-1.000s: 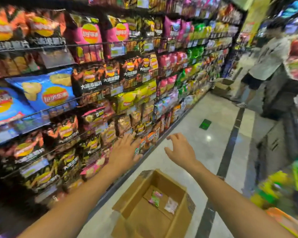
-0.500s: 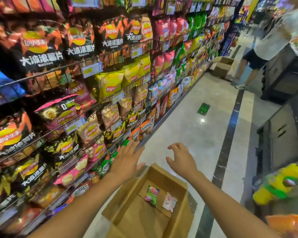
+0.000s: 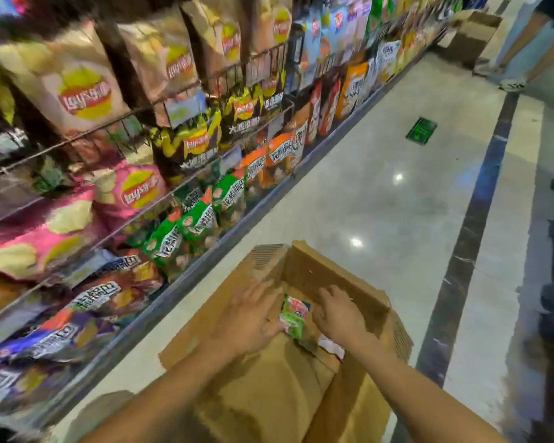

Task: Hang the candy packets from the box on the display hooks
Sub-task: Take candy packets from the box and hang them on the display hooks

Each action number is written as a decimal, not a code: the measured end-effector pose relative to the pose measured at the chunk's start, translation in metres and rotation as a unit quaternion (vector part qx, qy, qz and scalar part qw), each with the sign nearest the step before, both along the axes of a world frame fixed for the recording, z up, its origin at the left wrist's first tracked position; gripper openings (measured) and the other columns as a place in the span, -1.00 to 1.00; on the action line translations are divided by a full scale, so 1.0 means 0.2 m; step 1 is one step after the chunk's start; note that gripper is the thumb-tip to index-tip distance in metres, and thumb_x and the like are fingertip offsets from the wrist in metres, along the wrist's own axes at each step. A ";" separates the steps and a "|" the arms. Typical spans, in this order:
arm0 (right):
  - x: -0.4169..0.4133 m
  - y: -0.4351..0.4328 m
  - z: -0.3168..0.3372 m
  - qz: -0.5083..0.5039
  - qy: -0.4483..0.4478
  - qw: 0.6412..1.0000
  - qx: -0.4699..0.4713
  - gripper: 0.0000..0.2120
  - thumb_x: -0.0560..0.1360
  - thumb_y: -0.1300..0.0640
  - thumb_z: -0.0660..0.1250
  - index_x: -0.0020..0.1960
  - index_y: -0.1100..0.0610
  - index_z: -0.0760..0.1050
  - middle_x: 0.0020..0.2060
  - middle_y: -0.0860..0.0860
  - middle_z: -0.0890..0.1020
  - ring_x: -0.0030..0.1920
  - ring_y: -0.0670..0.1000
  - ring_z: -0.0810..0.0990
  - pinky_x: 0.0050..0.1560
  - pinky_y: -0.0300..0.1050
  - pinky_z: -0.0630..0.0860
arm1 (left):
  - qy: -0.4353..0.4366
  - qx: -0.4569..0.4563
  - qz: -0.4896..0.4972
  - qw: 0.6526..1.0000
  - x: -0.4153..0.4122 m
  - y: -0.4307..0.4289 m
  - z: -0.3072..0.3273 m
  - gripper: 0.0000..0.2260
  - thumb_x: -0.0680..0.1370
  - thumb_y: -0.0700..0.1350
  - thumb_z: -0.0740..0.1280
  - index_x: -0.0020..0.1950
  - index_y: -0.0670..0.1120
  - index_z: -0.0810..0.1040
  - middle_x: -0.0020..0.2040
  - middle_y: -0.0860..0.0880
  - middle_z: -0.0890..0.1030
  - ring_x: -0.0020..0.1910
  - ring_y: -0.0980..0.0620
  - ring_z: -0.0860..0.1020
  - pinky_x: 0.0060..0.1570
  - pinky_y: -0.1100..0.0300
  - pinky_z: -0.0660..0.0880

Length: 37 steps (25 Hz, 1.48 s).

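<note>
The green candy packet (image 3: 294,315) lay on the bottom of the open cardboard box (image 3: 339,276), near the middle of it, and a second, pale packet (image 3: 331,344) lay just beside it at about five o'clock, partly hidden under the right forearm. Both hands were down inside the box: the left hand (image 3: 250,318) at nine o'clock of the green packet, its thumb touching or almost touching the packet's edge, and the right hand (image 3: 338,313) at three o'clock, fingers spread and bent downward. Both hands were open, one on each side of the packet, and neither was closed on it yet — the picture was blurred, so real contact I could not confirm. The box stood on the shiny floor (image 3: 381,193), and the shelves of snack bags (image 3: 135,193) ran along from nine to twelve o'clock. In my judgement the step was picking up the packet. To do it well, one hand should pinch it near the top edge, where the hanging hole usually is — then it is already turned correctly for a hook.
</note>
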State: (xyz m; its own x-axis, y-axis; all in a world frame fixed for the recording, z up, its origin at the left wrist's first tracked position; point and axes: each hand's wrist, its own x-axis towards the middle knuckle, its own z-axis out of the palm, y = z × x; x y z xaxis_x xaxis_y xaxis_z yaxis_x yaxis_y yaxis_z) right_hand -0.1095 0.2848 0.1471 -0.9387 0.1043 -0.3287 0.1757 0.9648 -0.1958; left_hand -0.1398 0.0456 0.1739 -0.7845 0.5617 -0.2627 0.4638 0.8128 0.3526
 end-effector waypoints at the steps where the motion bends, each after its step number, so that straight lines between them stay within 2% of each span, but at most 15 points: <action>1: -0.01 0.00 -0.17 0.004 -0.011 1.000 0.003 -0.56 0.61 -0.02 0.28 0.47 0.02 0.41 0.30 0.07 0.49 0.26 0.16 0.51 0.13 0.03 0.55 | -0.003 0.003 0.003 1.000 0.00 0.00 -0.13 -0.33 0.64 0.35 0.14 0.69 0.13 0.08 0.70 0.04 0.05 0.68 -0.02 0.03 0.61 -0.05 0.07; 5: -0.05 -0.01 -0.80 -0.009 -0.064 0.998 0.009 -0.60 0.53 -0.05 0.30 0.35 -0.01 0.48 0.14 0.10 0.54 0.16 0.22 0.57 0.09 0.07 0.55 | -0.068 0.099 0.035 0.992 -0.02 -0.03 -0.55 -0.21 0.53 0.52 -0.02 0.65 0.12 0.20 0.65 0.07 0.20 0.64 0.02 0.16 0.59 0.07 0.17; 7: -0.09 -0.02 -1.10 -0.037 -0.090 0.995 -0.004 -0.58 0.51 -0.05 0.31 0.35 0.01 0.48 0.19 0.12 0.54 0.17 0.22 0.59 0.09 0.08 0.60 | -0.130 0.173 0.092 0.972 -0.05 -0.05 -0.73 -0.35 0.61 0.42 0.08 0.61 0.12 0.29 0.58 0.10 0.31 0.57 0.11 0.26 0.55 0.10 0.24; 9: -0.14 -0.03 -1.31 -0.049 -0.091 0.994 -0.018 -0.58 0.52 -0.04 0.30 0.35 0.02 0.46 0.25 0.14 0.53 0.20 0.22 0.57 0.14 0.09 0.60 | -0.197 0.227 0.156 0.941 -0.10 -0.02 -0.81 -0.53 0.70 0.25 0.13 0.56 0.09 0.38 0.50 0.11 0.43 0.50 0.14 0.36 0.46 0.17 0.29; 11: -0.18 -0.06 -1.46 -0.052 -0.086 0.995 -0.021 -0.62 0.54 0.03 0.31 0.35 0.04 0.47 0.26 0.15 0.53 0.20 0.20 0.55 0.17 0.07 0.58 | -0.274 0.287 0.228 0.889 -0.15 0.01 -0.83 -0.59 0.74 0.14 0.08 0.52 0.02 0.43 0.43 0.11 0.49 0.43 0.12 0.43 0.35 0.20 0.37; 13: -0.20 -0.08 -1.56 -0.068 -0.075 0.995 -0.016 -0.65 0.57 0.09 0.30 0.35 0.07 0.48 0.26 0.15 0.53 0.20 0.19 0.55 0.17 0.07 0.58 | -0.332 0.311 0.281 0.845 -0.19 0.02 -0.85 -0.58 0.76 0.12 0.02 0.52 -0.01 0.43 0.38 0.10 0.49 0.35 0.13 0.44 0.13 0.29 0.43; 15: -0.21 -0.09 -1.62 -0.093 -0.057 0.994 -0.013 -0.65 0.58 0.13 0.29 0.36 0.05 0.49 0.28 0.14 0.53 0.22 0.18 0.55 0.19 0.09 0.59 | -0.361 0.305 0.293 0.831 -0.19 0.02 -0.88 -0.54 0.75 0.16 -0.01 0.53 0.00 0.41 0.38 0.11 0.48 0.35 0.12 0.43 0.02 0.35 0.40; 20: -0.22 -0.05 -1.58 -0.137 -0.016 0.987 -0.085 -0.76 0.61 0.14 0.32 0.26 0.07 0.58 0.25 0.11 0.58 0.17 0.15 0.58 0.22 0.04 0.56 | -0.394 0.294 0.326 0.808 -0.21 0.02 -0.95 -0.50 0.71 0.27 0.02 0.53 0.07 0.43 0.45 0.10 0.50 0.39 0.08 0.45 0.17 0.14 0.44; 23: -0.22 -0.01 -1.43 -0.088 0.021 0.988 -0.123 -0.94 0.59 0.05 0.38 0.03 0.02 0.56 0.04 0.03 0.62 0.02 0.07 0.58 -0.05 -0.05 0.51 | -0.411 0.287 0.331 0.800 -0.24 0.05 -0.97 -0.47 0.71 0.27 0.07 0.57 0.01 0.40 0.47 0.06 0.50 0.42 0.05 0.46 0.31 0.09 0.45; 25: -0.20 0.02 -1.29 -0.052 0.041 0.987 -0.144 -0.91 0.57 0.05 0.41 -0.04 0.03 0.52 -0.06 -0.02 0.59 -0.03 0.04 0.56 -0.15 -0.09 0.44 | -0.431 0.283 0.335 0.788 -0.24 0.06 -0.98 -0.43 0.69 0.28 0.12 0.60 -0.02 0.35 0.49 0.01 0.49 0.44 0.01 0.46 0.39 0.05 0.44; 28: -0.15 0.04 -1.05 0.007 0.095 0.984 -0.148 -0.87 0.52 0.07 0.50 -0.01 0.07 0.59 -0.04 -0.01 0.62 -0.04 0.02 0.57 -0.09 -0.05 0.49 | -0.472 0.300 0.354 0.750 -0.23 0.10 -0.99 -0.35 0.64 0.32 0.22 0.60 -0.05 0.34 0.52 -0.15 0.46 0.46 -0.10 0.47 0.44 -0.01 0.45; 31: -0.08 0.03 -0.88 0.046 0.144 0.973 -0.176 -0.83 0.49 0.09 0.54 0.03 0.08 0.62 -0.04 -0.04 0.63 -0.05 -0.04 0.57 -0.10 -0.17 0.47 | -0.533 0.326 0.345 0.700 -0.21 0.16 -0.95 -0.34 0.61 0.34 0.24 0.59 -0.03 0.34 0.49 -0.20 0.49 0.41 -0.16 0.52 0.35 0.01 0.50; 33: -0.03 0.02 -0.81 0.077 0.148 0.964 -0.205 -0.83 0.50 0.10 0.54 0.05 0.08 0.62 -0.04 -0.08 0.61 -0.04 -0.10 0.55 -0.09 -0.27 0.46 | -0.554 0.371 0.331 0.668 -0.19 0.19 -0.90 -0.47 0.63 0.24 0.29 0.46 -0.08 0.48 0.32 -0.22 0.64 0.26 -0.17 0.65 0.22 0.00 0.60; 35: -0.02 -0.01 -0.76 0.099 0.142 0.958 -0.229 -0.88 0.55 0.04 0.47 0.04 0.06 0.63 -0.05 -0.11 0.61 -0.04 -0.12 0.56 -0.08 -0.29 0.50 | -0.541 0.413 0.337 0.651 -0.18 0.21 -0.88 -0.63 0.64 0.01 0.38 0.36 -0.16 0.55 0.17 -0.22 0.72 0.12 -0.16 0.71 0.18 -0.07 0.64; 37: -0.08 0.02 -0.76 0.019 0.152 0.957 -0.246 -0.83 0.64 0.00 0.34 -0.01 0.05 0.64 -0.10 -0.09 0.64 -0.07 -0.10 0.58 -0.10 -0.16 0.52 | -0.517 0.421 0.369 0.648 -0.18 0.19 -0.88 -0.68 0.61 -0.17 0.43 0.34 -0.24 0.55 0.11 -0.22 0.74 0.11 -0.18 0.71 0.25 -0.19 0.60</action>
State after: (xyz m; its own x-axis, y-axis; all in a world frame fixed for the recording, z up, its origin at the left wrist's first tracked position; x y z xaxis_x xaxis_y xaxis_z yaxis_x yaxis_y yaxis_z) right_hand -0.1248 0.2889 -0.0043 -0.9987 -0.0290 -0.0409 0.0055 0.7470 -0.6648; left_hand -0.1757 0.0834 -0.0017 -0.5700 0.4194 -0.7065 -0.7791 -0.0029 0.6269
